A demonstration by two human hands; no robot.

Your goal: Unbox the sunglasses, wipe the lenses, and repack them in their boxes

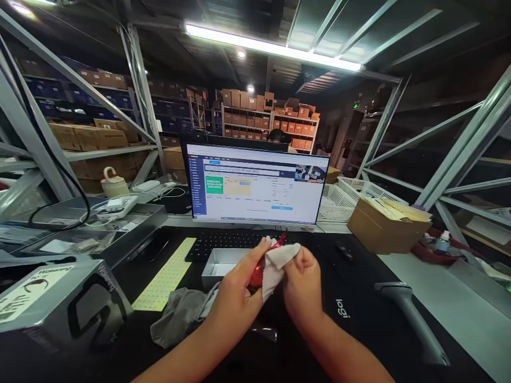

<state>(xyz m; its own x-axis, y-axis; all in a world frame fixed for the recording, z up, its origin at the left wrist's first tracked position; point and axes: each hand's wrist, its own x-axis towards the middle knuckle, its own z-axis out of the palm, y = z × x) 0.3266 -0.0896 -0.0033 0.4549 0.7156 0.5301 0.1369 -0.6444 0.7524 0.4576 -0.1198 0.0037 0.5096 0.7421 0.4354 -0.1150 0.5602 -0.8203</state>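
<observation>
My left hand (238,290) is closed around a shiny red object (257,275); the fingers and the cloth cover most of it, and its kind cannot be made out. A thin red part of it sticks up toward the monitor. A pale grey wiping cloth (276,264) with a zigzag edge lies over the red object. My right hand (304,282) pinches the cloth's right side. Just behind my left hand stands a small open white box (223,263). A crumpled grey cloth pouch (179,317) rests to its left on the black desk mat.
A monitor (255,186) and black keyboard (207,242) are ahead. On the left are a yellow label sheet (165,276) and a dark product box (67,314). On the right are a mouse (344,252), barcode scanner (415,319) and cardboard box (387,229).
</observation>
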